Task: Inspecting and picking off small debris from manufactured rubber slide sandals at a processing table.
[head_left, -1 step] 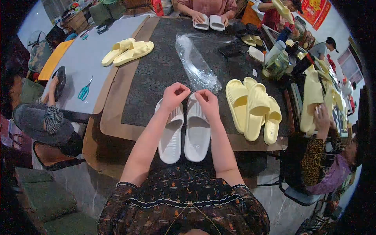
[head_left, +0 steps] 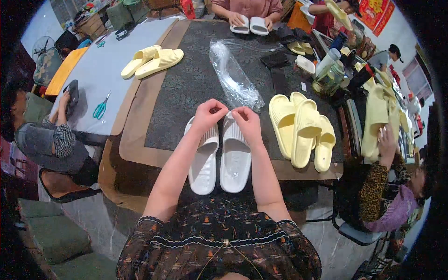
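Observation:
A pair of pale grey slide slippers lies before me at the near table edge, toes pointing away: the left slipper [head_left: 202,171] and the right slipper [head_left: 235,164]. Over their toe ends, my left hand [head_left: 209,115] and my right hand [head_left: 247,124] meet with thumbs and fingers pinched together. Whatever sits between the fingertips is too small to make out. Just beyond my hands lies a crumpled clear plastic bag [head_left: 231,74]. To the right of my right hand are several yellow slippers [head_left: 305,135], some leaning on one another.
Another yellow pair [head_left: 158,62] rests at far left, near teal scissors [head_left: 101,107] on the white table [head_left: 119,79]. Across the table a person holds white slippers [head_left: 258,26]. At right stand bottles [head_left: 329,63], and a person's hand [head_left: 386,142] touches a yellow slipper [head_left: 377,116].
At right, the person's hand and the yellow slipper have shifted slightly. A person's head shows more at the left edge. My own hands stay practically where they were.

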Demonstrator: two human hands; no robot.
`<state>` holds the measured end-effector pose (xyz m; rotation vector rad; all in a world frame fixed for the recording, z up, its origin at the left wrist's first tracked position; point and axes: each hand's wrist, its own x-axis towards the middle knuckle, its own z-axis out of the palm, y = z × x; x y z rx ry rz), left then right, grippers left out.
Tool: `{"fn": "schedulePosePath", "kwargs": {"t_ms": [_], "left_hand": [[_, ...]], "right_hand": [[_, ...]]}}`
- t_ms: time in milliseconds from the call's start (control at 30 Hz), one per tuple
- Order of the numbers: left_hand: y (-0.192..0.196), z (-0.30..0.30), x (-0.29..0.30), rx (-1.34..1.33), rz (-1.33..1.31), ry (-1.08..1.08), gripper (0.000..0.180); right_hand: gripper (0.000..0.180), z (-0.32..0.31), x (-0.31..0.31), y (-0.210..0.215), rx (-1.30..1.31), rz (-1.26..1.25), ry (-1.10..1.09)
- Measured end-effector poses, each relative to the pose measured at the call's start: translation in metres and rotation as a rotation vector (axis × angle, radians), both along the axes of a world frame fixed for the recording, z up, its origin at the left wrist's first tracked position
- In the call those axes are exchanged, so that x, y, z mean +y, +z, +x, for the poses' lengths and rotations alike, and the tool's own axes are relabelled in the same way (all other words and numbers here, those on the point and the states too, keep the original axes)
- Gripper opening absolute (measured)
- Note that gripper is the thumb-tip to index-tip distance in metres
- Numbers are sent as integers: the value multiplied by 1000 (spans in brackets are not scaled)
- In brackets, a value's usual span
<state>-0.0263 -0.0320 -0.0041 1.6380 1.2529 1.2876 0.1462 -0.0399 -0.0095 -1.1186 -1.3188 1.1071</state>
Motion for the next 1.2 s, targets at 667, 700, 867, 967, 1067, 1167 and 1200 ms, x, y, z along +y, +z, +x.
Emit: {"fn": "schedulePosePath", "kwargs": {"t_ms": [667, 700, 867, 967, 1067, 1167, 1200], "left_hand": [[5, 7, -6, -64, 50, 67, 12], [5, 7, -7, -55, 4, 38, 11], [10, 12, -10, -82, 3, 15, 11], [11, 10, -10, -20, 84, 96, 12], [9, 7, -8, -31, 66, 76, 11], [13, 10, -10, -48, 40, 33, 11], [14, 11, -11, -46, 46, 36, 11]], "right_hand": [[16, 2, -3, 7, -33, 35, 13], [16, 2, -4, 7, -33, 37, 14], [15, 3, -1, 3, -40, 33, -39], [15, 1, 1, 3, -21, 36, 8], [15, 1, 0, 2, -48, 42, 14], [16, 1, 0, 4, -2, 19, -21], [16, 1, -1, 4, 0, 25, -18]]}}
